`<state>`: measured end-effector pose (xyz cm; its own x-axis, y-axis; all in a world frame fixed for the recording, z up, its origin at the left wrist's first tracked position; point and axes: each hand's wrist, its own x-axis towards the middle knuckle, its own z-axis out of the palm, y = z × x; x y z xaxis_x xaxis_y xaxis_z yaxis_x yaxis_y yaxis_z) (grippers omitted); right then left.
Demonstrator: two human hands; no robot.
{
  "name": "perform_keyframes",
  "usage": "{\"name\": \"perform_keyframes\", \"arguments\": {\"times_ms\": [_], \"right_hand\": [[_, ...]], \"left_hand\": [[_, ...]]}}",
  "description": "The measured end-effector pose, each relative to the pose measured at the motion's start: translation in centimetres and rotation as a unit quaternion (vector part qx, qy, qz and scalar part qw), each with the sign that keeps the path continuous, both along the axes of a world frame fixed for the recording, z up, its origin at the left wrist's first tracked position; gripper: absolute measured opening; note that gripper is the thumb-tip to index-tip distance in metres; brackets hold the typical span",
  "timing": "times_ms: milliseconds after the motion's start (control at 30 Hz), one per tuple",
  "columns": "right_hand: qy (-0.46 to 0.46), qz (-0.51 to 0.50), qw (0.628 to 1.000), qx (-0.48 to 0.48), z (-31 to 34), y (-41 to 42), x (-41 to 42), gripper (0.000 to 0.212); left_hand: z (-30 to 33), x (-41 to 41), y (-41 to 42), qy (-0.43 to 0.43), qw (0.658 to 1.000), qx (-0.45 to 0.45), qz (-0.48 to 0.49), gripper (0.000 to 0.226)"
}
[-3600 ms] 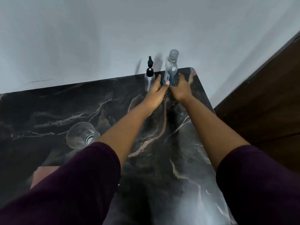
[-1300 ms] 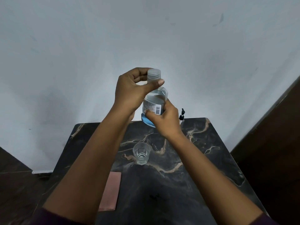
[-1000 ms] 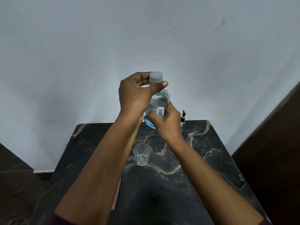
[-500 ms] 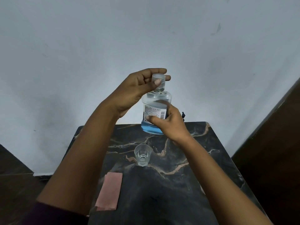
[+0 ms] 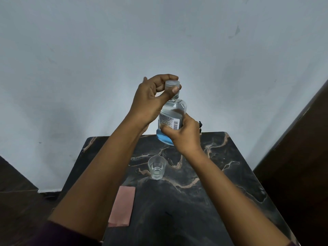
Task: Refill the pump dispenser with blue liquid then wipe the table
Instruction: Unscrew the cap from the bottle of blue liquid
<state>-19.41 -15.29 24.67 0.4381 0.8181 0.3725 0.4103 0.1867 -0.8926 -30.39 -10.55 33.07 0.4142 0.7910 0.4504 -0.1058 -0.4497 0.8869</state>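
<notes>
Against a pale wall, over the dark marbled desk, the right hand is gripping the clear blue-liquid bottle while the left hand is pinching its translucent cap; refilling and wiping are both looking undone.

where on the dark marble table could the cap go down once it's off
Bare patches: right of the small clear glass, toward the dark marble table's right edge, and the near middle beside the pink folded cloth. The far edge is crowded under the held clear bottle of blue liquid.

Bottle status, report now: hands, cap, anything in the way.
Left hand pinching cap; right hand gripping bottle, held above table. Cap on. Pump dispenser mostly hidden behind right hand. Nothing in the way.
</notes>
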Motion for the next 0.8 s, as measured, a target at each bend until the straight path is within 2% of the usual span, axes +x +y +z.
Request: {"name": "perform_keyframes", "arguments": {"times_ms": [167, 267, 333, 433, 567, 700, 800], "right_hand": [[-0.027, -0.045, 0.999, 0.014, -0.2, 0.1, 0.1, 0.049], [-0.039, -0.039, 0.998, 0.015, -0.1, 0.1, 0.0, 0.051], [-0.039, -0.03, 0.999, 0.013, 0.0, 0.0, -0.1, 0.053], [-0.029, -0.031, 0.999, 0.018, 0.1, 0.0, -0.1, 0.053], [-0.027, -0.035, 0.999, 0.026, 0.6, 0.0, 0.2, 0.048], [-0.025, -0.032, 0.999, 0.022, 0.1, 0.0, 0.2, 0.05], [-0.028, -0.032, 0.999, 0.024, -0.4, 0.0, 0.3, 0.046]], "left_hand": [[0.0, 0.8, -0.6, 0.002, 0.995, 0.02, 0.103, 0.03], [0.4, 0.9, -0.7, 0.004, 0.989, 0.02, 0.145, 0.044], [0.8, 1.0, -0.8, 0.024, 0.989, 0.031, 0.146, 0.053], [1.0, 0.8, -0.9, 0.062, 0.993, 0.043, 0.09, 0.059], [0.9, 0.4, -1.0, 0.05, 0.998, 0.022, -0.006, 0.039], [0.5, 0.2, -0.7, 0.038, 0.999, 0.022, -0.011, 0.035], [0.1, 0.1, -0.6, 0.021, 0.998, 0.052, 0.03, 0.026]]}}
